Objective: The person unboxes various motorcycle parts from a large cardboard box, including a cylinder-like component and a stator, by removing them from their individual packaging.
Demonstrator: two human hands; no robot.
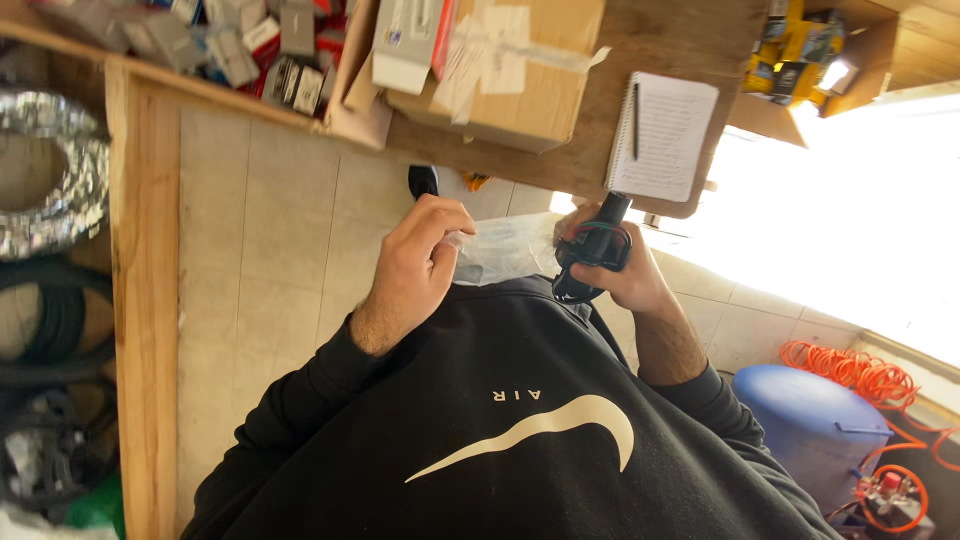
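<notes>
At mid-frame, the left hand (pixel 415 265) pinches a crinkled clear plastic bag (pixel 505 250); just right, the right hand (pixel 620 275) is clamped around a black handled tool (pixel 592 250).

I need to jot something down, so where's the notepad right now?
The notepad lies on the wooden counter at upper right of the head view, beside the cardboard box, just beyond the right hand.

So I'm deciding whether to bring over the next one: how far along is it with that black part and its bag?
Done: the black, red-trimmed part looks mostly clear of the clear plastic bag. In hand: the right hand grips the part and the left hand pinches the bag. Left: the bag seems to touch the part yet, and neither is set down.
</notes>
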